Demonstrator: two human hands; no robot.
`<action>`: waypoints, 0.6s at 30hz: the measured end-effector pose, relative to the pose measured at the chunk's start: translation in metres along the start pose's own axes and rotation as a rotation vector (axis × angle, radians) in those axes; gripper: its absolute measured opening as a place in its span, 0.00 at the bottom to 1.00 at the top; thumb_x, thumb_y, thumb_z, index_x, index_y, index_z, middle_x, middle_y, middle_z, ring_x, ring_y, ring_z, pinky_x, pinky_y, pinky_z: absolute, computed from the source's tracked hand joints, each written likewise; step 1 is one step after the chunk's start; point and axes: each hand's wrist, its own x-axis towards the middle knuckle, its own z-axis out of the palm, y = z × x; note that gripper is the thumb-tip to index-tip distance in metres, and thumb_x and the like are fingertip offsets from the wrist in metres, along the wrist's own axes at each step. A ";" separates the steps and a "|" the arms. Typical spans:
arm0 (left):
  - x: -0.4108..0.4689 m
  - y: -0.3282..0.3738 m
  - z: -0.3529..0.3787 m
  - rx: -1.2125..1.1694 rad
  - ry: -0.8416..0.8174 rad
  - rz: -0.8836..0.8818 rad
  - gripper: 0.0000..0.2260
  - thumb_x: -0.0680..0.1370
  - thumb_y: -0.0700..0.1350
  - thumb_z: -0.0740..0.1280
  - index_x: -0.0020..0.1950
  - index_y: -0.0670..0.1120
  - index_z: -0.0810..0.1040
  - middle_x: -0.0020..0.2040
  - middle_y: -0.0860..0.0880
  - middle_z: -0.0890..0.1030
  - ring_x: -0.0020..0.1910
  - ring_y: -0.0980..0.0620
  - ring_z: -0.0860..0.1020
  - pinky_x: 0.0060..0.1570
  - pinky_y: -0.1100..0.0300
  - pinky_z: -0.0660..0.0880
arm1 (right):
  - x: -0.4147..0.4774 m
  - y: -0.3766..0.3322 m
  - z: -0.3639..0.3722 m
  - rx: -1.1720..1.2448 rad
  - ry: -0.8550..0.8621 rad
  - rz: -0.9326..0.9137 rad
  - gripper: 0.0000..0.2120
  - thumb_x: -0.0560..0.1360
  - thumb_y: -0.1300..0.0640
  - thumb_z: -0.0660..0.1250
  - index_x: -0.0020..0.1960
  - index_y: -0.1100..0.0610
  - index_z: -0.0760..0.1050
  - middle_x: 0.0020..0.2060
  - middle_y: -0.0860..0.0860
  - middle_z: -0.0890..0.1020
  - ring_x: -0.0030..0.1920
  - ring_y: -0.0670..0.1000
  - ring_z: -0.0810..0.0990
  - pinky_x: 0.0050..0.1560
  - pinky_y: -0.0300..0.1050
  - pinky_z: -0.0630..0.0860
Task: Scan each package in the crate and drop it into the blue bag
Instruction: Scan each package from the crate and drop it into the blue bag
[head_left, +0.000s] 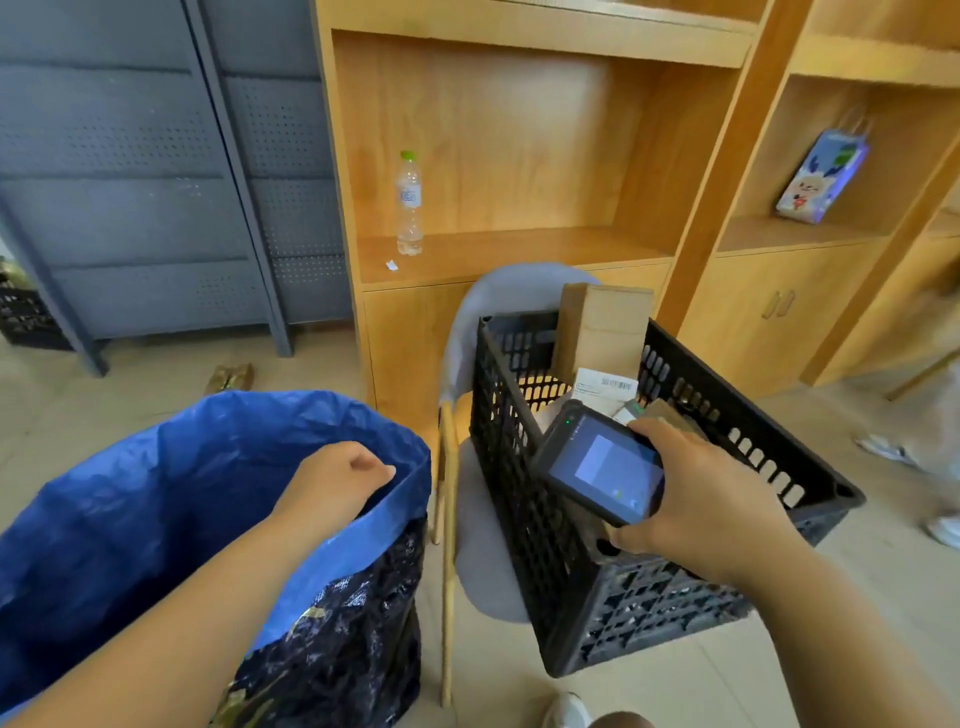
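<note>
Right hand (691, 499) grips a handheld scanner (602, 465) over the black crate (613, 597) of packages; left hand (337, 480) closed at the blue bag (130, 509) rim.

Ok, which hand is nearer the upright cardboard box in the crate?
Right. The right hand holds the scanner over the black crate, just in front of the upright cardboard box. The left hand is off to the side, gripping the blue bag's rim.

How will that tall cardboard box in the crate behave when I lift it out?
The cardboard box looks rigid, so it should hold its shape. It stands on end against the crate wall, so a nudge may tip it. Probably light for its size.
</note>
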 end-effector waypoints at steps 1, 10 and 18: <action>0.003 0.014 0.007 -0.011 -0.018 0.035 0.11 0.76 0.50 0.68 0.44 0.41 0.79 0.43 0.45 0.82 0.40 0.52 0.77 0.40 0.57 0.72 | -0.001 0.009 -0.003 -0.005 0.011 0.022 0.44 0.55 0.36 0.73 0.66 0.43 0.60 0.47 0.42 0.69 0.44 0.47 0.70 0.34 0.41 0.68; 0.046 0.143 0.099 -0.012 -0.129 0.367 0.03 0.75 0.52 0.69 0.44 0.55 0.79 0.44 0.59 0.81 0.46 0.63 0.77 0.44 0.63 0.72 | 0.000 0.101 -0.026 0.011 0.064 0.246 0.45 0.55 0.40 0.76 0.67 0.44 0.60 0.49 0.44 0.72 0.47 0.49 0.73 0.44 0.50 0.77; 0.099 0.191 0.209 0.215 -0.317 0.370 0.07 0.76 0.47 0.65 0.54 0.50 0.74 0.47 0.55 0.77 0.44 0.56 0.76 0.38 0.62 0.70 | 0.017 0.167 -0.025 0.010 0.086 0.376 0.37 0.56 0.39 0.74 0.60 0.43 0.61 0.46 0.44 0.72 0.43 0.48 0.73 0.40 0.47 0.76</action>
